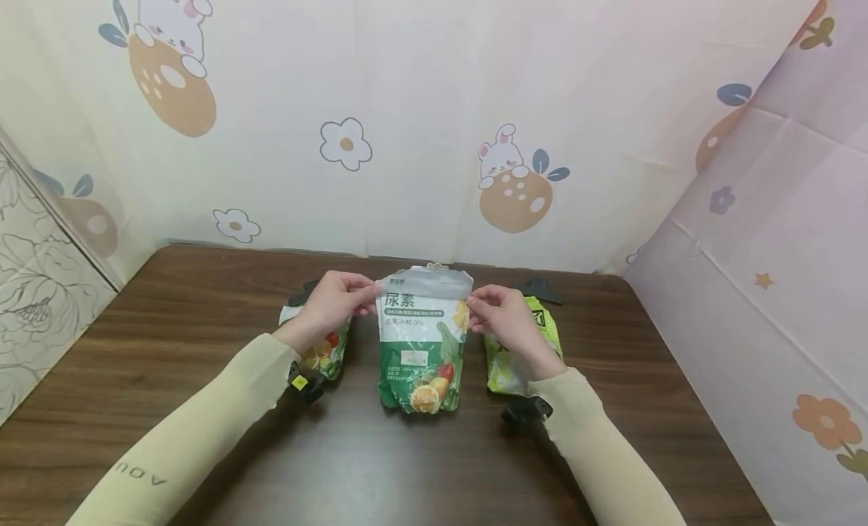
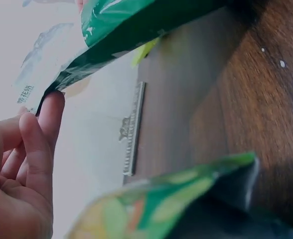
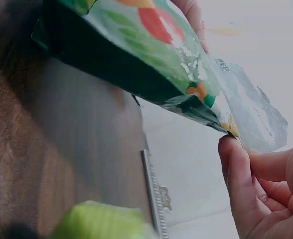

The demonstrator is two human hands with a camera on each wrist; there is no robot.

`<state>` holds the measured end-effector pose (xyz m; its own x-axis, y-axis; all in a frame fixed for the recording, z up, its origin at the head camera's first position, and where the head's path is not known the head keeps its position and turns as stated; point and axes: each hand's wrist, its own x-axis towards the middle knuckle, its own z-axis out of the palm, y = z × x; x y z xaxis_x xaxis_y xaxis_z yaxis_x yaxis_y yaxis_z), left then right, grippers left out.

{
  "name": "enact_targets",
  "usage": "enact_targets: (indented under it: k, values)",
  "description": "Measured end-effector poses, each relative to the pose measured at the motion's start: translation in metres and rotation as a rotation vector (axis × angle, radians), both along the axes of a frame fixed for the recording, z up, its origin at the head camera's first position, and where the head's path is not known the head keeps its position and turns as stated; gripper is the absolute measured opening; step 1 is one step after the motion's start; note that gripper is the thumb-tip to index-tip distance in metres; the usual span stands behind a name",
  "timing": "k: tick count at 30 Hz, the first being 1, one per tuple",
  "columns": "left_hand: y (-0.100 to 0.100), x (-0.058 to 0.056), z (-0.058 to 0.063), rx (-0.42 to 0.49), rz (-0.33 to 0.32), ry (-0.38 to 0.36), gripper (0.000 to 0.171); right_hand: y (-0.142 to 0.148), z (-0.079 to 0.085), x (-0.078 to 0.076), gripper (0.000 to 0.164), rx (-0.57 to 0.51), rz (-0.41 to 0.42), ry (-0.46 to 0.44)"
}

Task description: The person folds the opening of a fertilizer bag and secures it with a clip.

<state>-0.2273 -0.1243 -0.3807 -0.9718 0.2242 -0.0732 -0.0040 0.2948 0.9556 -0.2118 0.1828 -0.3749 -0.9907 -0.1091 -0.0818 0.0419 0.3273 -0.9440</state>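
Note:
A green-and-white urea fertilizer bag point(image 1: 422, 360) with vegetables and fruit printed on it stands upright at the middle of the table, its top edge crumpled and greyish. My left hand point(image 1: 339, 304) pinches the upper left corner between thumb and fingers. At the opposite upper corner, my right hand point(image 1: 505, 319) pinches the bag the same way. Both wrist views show the thumb and forefinger at the edge of the bag's plastic, the left hand point(image 2: 29, 159) and the right hand point(image 3: 261, 186) each on their own side.
Behind my left wrist lies another fruit-printed bag point(image 1: 332, 353), partly hidden. A yellow-green bag point(image 1: 508, 368) sits under my right forearm, with a black clip point(image 1: 540, 289) behind it. A silver clip point(image 2: 134, 129) lies at the table's back edge, by the patterned curtain point(image 1: 420, 209).

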Motion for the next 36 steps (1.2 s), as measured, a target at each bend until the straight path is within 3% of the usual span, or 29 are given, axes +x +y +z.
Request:
enact_targets:
  k: [12, 27, 36]
  values:
    - [0.001, 0.013, 0.023, -0.008, -0.007, 0.131, 0.018, 0.002, 0.018, 0.01, 0.016, -0.006, 0.01, 0.139]
    - [0.004, 0.015, 0.03, 0.013, -0.026, 0.2, 0.024, 0.005, 0.027, 0.012, 0.013, 0.007, -0.018, 0.241]
    - [0.003, 0.022, 0.036, -0.022, -0.035, 0.228, 0.017, 0.009, 0.024, 0.014, 0.013, -0.01, 0.021, 0.318]
